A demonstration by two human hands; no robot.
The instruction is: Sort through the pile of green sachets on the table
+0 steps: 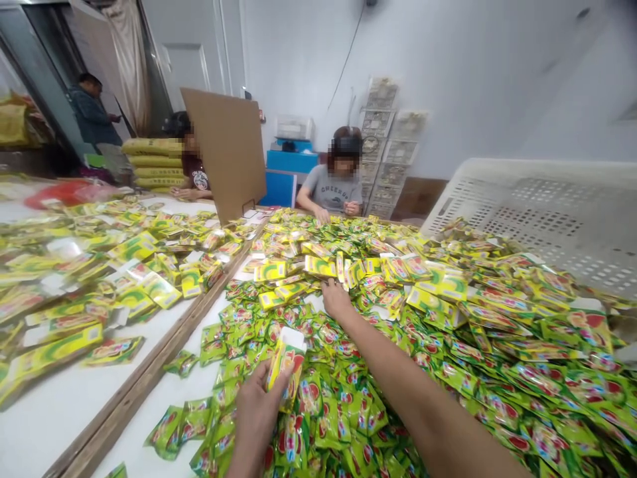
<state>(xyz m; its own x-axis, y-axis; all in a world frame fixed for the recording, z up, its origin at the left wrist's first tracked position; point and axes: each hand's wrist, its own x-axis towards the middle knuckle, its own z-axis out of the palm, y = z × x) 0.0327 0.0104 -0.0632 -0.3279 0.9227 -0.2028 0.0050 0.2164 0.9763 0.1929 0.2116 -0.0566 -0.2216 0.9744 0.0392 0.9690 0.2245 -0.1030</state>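
My left hand (263, 398) is closed round a small yellow and red carton (288, 365), held tilted with its white end flap up. Beneath it lies a thick layer of shiny green sachets (293, 441) with red and pink print. My right hand (337, 300) reaches farther out, its fingers stretched toward the near edge of the yellow cartons (320, 266). Its fingertips are at one carton's edge, partly hidden, and I see nothing held in them.
A wooden strip (164, 352) divides the table, with more cartons (134, 299) on its left. A cardboard sheet (229, 146) stands at the back. A white perforated crate (537, 206) leans at right. Two co-workers sit across the table; another person (94, 113) stands far left.
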